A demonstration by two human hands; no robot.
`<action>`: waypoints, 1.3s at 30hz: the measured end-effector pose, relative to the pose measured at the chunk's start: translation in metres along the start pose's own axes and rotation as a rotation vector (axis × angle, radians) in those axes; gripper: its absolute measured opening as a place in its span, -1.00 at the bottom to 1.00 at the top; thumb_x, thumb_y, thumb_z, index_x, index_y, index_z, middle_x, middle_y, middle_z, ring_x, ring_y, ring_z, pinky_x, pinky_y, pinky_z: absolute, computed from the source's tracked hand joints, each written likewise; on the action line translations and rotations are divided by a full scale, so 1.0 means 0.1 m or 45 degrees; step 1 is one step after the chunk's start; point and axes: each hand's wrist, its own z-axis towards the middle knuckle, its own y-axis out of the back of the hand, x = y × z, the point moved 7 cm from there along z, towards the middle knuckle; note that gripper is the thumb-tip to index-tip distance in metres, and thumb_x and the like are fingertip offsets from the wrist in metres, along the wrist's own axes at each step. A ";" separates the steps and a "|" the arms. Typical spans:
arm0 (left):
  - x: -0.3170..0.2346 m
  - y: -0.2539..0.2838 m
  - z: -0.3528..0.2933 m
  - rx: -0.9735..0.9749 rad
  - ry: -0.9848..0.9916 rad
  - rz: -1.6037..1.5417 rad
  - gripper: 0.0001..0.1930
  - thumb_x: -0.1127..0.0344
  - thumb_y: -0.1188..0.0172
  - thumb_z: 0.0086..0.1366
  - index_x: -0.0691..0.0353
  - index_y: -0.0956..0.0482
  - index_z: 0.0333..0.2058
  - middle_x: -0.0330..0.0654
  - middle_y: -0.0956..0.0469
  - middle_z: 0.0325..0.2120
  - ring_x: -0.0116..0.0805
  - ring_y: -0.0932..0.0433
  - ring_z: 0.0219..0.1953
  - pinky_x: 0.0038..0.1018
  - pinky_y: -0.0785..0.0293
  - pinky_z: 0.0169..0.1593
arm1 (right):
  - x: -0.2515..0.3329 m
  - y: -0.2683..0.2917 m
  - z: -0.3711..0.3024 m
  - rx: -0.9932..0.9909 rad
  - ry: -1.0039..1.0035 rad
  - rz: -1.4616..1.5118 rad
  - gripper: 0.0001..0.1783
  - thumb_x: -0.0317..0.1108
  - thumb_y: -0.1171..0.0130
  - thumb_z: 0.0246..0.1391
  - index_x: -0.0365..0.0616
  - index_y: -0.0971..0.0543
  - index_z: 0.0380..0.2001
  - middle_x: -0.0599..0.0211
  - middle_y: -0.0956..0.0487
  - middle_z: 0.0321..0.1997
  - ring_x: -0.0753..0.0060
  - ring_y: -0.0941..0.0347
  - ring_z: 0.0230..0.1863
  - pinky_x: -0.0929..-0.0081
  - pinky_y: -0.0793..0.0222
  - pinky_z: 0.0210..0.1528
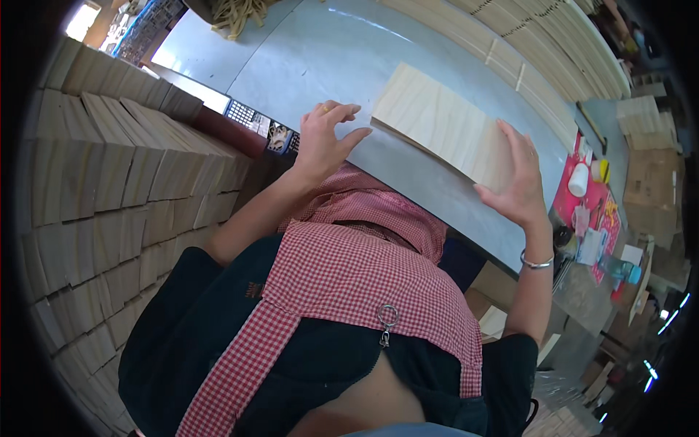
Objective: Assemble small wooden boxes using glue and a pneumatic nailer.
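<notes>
A pale wooden board (pixel 444 125) lay flat on the grey worktable (pixel 328 58), and everything else is placed from it. The left hand (pixel 325 140) hovered just off the board's near-left corner, fingers spread and curled, gripping nothing; whether the thumb tip met the wood cannot be told. The right hand (pixel 518 182) stood at the board's right end, palm open, fingers straight and apart, resting against that edge without closing on it. A silver bangle (pixel 536 263) circled that wrist. Beneath the single top board a second thin edge seemed to show along its near side, though the count there is unclear. Well to the board's left rose a wall of stacked wooden blocks (pixel 109 175), too many to count. Beyond the board's far side lay a long row of wooden slats (pixel 524 65). To the board's right sat a red tray (pixel 593 207) with one white bottle (pixel 579 179) and small clutter. Nearer than the board, the person's red checked apron (pixel 349 269) hid the table's front edge, and one metal key clip (pixel 386 322) hung on it.
</notes>
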 end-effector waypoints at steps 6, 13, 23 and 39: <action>-0.14 -0.10 0.21 0.075 -0.097 0.045 -0.71 0.38 -0.46 0.09 0.33 -0.73 -0.20 -0.15 -0.65 -0.34 -0.34 -0.55 -0.28 -0.44 -0.48 -0.15 | -0.16 -0.07 0.17 0.072 0.005 -0.086 0.08 -0.30 -0.46 -0.37 -0.16 -0.28 0.36 0.15 -0.42 0.35 0.17 -0.34 0.35 0.07 0.06 0.55; -0.23 -0.11 0.29 0.065 -0.280 0.325 -0.80 0.26 -0.40 0.16 0.21 -0.77 -0.28 -0.25 -0.65 -0.38 -0.34 -0.54 -0.29 -0.33 -0.31 0.09 | -0.34 -0.21 0.24 0.154 -0.030 -0.074 0.08 -0.29 -0.43 -0.33 -0.13 -0.26 0.38 0.22 -0.39 0.39 0.16 -0.30 0.38 0.11 0.04 0.56; -0.39 -0.11 0.25 0.020 -0.475 0.575 -0.84 0.31 -0.40 0.17 0.23 -0.76 -0.30 -0.23 -0.65 -0.39 -0.31 -0.54 -0.30 -0.32 -0.31 0.11 | -0.40 -0.42 0.23 0.170 0.043 -0.189 0.04 -0.21 -0.44 -0.26 -0.13 -0.27 0.37 0.19 -0.37 0.40 0.15 -0.30 0.37 0.18 -0.02 0.53; -0.42 -0.12 0.36 0.177 -0.444 0.557 -0.86 0.35 -0.40 0.16 0.26 -0.75 -0.31 -0.24 -0.63 -0.42 -0.31 -0.52 -0.32 -0.31 -0.30 0.12 | -0.68 -0.21 -1.03 -0.505 -0.660 0.153 -0.87 -0.48 -0.34 0.00 -0.20 -0.64 -0.33 0.37 -0.56 -0.40 0.38 -0.44 -0.47 0.51 -0.37 -0.39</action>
